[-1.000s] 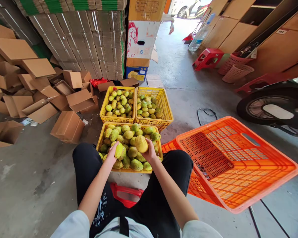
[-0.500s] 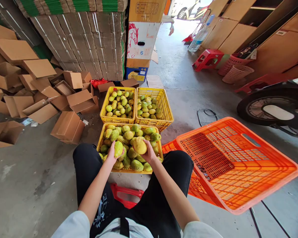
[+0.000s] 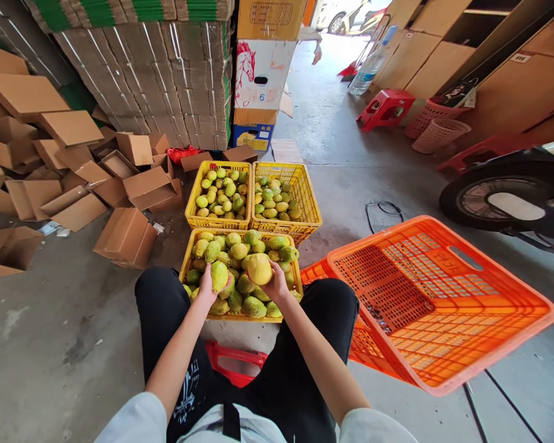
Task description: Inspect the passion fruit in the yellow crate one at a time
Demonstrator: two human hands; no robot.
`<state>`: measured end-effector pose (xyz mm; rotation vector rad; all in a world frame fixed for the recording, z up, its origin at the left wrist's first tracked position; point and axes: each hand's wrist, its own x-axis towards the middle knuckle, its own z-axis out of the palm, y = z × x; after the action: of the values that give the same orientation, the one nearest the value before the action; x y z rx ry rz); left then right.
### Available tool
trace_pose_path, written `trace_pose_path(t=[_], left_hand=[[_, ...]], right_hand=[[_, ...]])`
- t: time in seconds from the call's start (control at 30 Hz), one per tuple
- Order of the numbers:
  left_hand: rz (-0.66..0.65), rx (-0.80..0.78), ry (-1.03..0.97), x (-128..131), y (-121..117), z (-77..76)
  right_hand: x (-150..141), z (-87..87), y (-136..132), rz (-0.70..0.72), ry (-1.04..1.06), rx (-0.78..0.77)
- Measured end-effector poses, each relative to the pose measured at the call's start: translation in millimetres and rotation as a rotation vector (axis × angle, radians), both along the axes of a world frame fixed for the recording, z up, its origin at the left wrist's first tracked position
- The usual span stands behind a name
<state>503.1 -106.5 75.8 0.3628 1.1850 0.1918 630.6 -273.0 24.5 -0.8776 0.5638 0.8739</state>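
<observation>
Left grip [image 3: 207, 288] is curled round a green fruit [image 3: 219, 275], right grip [image 3: 274, 282] round a yellow fruit [image 3: 259, 269], the two held apart over the near yellow crate [image 3: 272, 320], which is piled with loose fruit [image 3: 253, 307]. Another yellow crate [image 3: 216, 223] stands behind it; an orange crate [image 3: 471, 344] sits to its right.

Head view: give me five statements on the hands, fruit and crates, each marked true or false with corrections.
1. The left hand holds a greenish fruit. True.
2. The right hand is empty. False: it holds a yellow fruit.
3. The near yellow crate contains fruit. True.
4. The orange crate is on the person's left. False: it is on the right.
5. Two more yellow crates stand side by side beyond the near one. True.
</observation>
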Motion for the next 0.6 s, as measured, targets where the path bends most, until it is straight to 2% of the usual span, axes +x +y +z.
trace_pose_path(t=[0.2,0.4,0.6], left_hand=[[-0.011,0.027,0.003,0.3,0.0,0.5],[-0.053,0.105,0.086,-1.2,-0.5,-6.4],[-0.018,0.102,0.114,-1.2,-1.6,-12.5]], right_hand=[[0.8,-2.8,0.3,-0.003,-0.055,-0.014],[-1.1,-1.6,0.4,0.001,-0.069,-0.035],[0.8,-5.5,-0.9,0.017,-0.074,-0.009]])
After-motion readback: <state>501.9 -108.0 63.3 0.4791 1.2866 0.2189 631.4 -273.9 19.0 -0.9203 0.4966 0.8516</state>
